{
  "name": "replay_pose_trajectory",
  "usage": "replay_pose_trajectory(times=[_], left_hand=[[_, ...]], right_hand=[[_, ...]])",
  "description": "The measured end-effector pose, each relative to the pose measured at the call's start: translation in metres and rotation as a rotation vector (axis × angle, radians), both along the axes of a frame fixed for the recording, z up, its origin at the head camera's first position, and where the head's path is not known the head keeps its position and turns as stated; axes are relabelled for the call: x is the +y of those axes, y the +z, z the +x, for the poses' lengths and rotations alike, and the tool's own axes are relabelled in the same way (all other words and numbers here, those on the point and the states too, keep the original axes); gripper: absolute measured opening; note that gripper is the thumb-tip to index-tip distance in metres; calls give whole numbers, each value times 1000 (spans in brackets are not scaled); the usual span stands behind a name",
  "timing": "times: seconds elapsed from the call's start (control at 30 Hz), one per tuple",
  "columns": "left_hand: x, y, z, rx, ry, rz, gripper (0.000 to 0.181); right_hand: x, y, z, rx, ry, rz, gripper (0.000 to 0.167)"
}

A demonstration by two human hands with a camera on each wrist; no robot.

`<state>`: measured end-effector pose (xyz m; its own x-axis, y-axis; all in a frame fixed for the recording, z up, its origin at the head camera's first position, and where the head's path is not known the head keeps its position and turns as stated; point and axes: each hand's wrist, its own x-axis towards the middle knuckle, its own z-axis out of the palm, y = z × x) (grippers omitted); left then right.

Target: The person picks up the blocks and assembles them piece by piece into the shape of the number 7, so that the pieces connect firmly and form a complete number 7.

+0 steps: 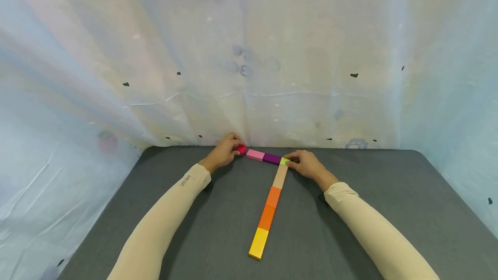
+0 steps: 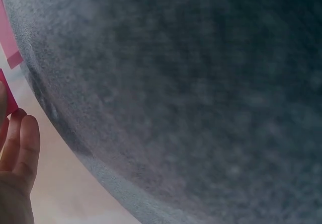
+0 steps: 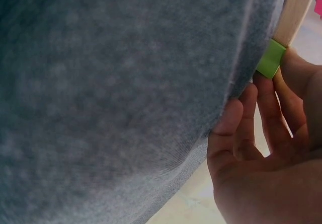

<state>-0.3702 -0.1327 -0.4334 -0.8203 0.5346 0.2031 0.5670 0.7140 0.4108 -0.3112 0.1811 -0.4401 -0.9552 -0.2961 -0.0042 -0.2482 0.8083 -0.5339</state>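
Near the back edge of the table my left hand (image 1: 225, 152) pinches a crimson block (image 1: 241, 149) between thumb and fingers. A small gap separates it from a pink block (image 1: 255, 154), which lies end to end with a purple block (image 1: 272, 158). At the corner of the layout my right hand (image 1: 309, 164) pinches a small lime-green block (image 1: 284, 160); the right wrist view shows the thumb and fingers about this green block (image 3: 271, 59). From it a row runs toward me: a natural-wood block (image 1: 280, 177), two orange blocks (image 1: 266, 217) and a yellow block (image 1: 258, 244).
The dark grey table (image 1: 342, 237) has rounded far corners. A pale, patterned curtain (image 1: 295, 55) hangs right behind its back edge and along both sides, close to both hands.
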Motion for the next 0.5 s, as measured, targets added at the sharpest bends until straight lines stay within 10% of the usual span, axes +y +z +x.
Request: replay_pose_trajectory(times=[0.5], left_hand=[[6,0,-2,63,-5,-84,26]], right_hand=[[-5,1,2,-12,-6,-5,34]])
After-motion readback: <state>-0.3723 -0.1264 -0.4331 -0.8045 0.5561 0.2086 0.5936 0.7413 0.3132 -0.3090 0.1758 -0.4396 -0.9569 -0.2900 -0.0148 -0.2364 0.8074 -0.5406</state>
